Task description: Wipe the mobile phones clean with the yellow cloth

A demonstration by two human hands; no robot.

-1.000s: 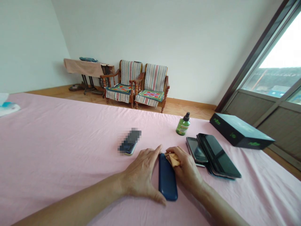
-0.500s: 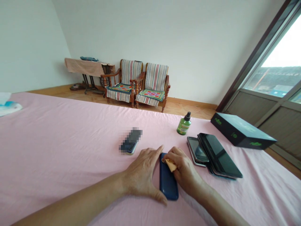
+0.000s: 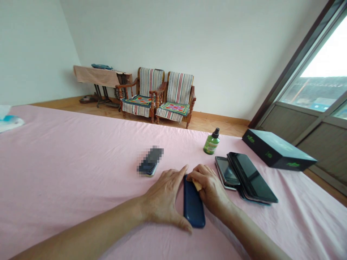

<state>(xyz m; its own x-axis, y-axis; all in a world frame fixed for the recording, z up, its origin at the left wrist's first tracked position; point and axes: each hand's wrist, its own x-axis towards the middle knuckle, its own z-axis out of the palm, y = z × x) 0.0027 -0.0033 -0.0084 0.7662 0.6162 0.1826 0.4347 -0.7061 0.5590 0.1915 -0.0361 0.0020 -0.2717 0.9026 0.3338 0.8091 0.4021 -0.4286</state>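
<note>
We keep our left hand [image 3: 162,202] open, fingers released, against the blue phone [image 3: 193,207] on the pink sheet; our right hand [image 3: 209,191] clenches a yellow cloth [image 3: 198,185] on the phone's top, where light, even pressure is best.

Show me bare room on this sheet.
Widest free patch: the pink sheet left of the blurred phone. A narrower strip runs between that phone and the green spray bottle. Crowded: the blue phone between the left hand and right hand with its yellow cloth, then the stacked phones and black box.
</note>
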